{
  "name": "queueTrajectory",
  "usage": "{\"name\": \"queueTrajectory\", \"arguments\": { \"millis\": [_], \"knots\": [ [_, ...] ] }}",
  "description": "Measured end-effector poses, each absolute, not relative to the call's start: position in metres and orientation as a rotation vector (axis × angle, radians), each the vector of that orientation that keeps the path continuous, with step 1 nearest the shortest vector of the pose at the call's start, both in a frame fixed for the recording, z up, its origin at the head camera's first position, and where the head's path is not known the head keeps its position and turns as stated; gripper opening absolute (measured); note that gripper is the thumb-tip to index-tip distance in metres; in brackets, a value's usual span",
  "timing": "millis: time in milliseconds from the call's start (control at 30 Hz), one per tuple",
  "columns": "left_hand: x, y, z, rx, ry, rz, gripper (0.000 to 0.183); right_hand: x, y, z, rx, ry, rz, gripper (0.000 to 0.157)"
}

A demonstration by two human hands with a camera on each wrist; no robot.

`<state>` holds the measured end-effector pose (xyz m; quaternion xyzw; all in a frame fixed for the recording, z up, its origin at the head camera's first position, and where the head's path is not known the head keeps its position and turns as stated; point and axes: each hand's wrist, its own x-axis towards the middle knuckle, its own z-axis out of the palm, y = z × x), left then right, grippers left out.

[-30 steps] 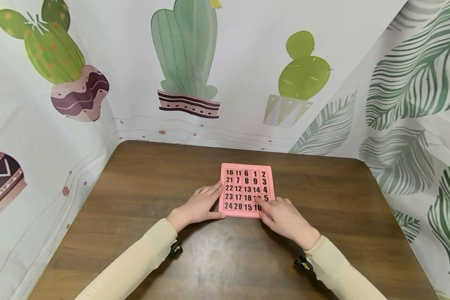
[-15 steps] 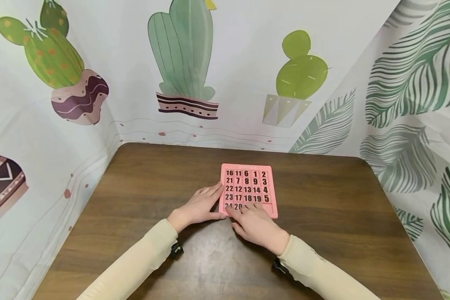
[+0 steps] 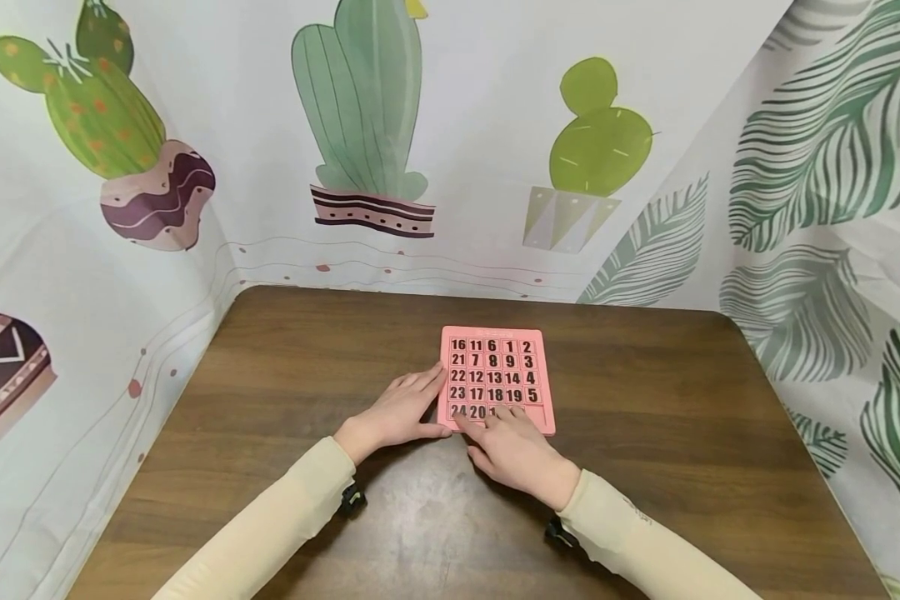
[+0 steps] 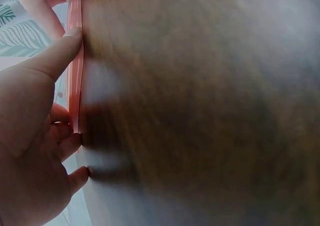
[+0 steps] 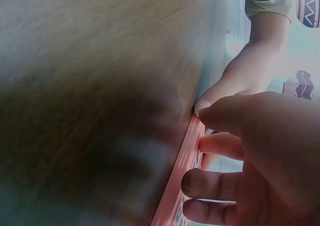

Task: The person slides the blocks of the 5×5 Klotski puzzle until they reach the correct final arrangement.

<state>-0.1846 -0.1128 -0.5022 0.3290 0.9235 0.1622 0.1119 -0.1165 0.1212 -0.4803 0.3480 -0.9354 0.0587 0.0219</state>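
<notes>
At the left of the head view, a black wrist-mounted device (image 3: 352,500) sits below the cuff of a cream sleeve (image 3: 270,517). The left hand (image 3: 390,415) lies with thumb and fingers spread wide at the pink square plastic number puzzle (image 3: 542,358): fingers against the left edge, thumb at the lower-left corner. This placement presumably braces the frame against sideways movement.

The puzzle lies flat on the dark brown wood-grain table (image 3: 322,342), near the centre of the frame. Its visible tiles read, by row: 16, 11, 6, 1, 2; 21, 7, 8, 9, 3; 22, 12, 13, 14, 4; 23, 17, 18, 19, 5. The bottom row shows 24, 20 and part of a 1; fingers cover the rest. A vacant slot occupies the grid's lower-right corner. Lettering on the top rim is too small to read.

The right hand (image 3: 521,454) reaches over the bottom row, grasping nothing; its index finger is extended to tile 24, probably to apply pressure there. Actual contact cannot be confirmed. No brand is legible.
</notes>
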Motion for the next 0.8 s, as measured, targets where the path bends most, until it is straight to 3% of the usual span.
{"name": "queueTrajectory", "arguments": {
  "millis": [800],
  "knots": [
    [-0.184, -0.111, -0.501, 0.947, 2.695, 0.411, 0.100, -0.110, 0.139, -0.482, 0.999, -2.896, 0.160, 0.045]
  ]
}}
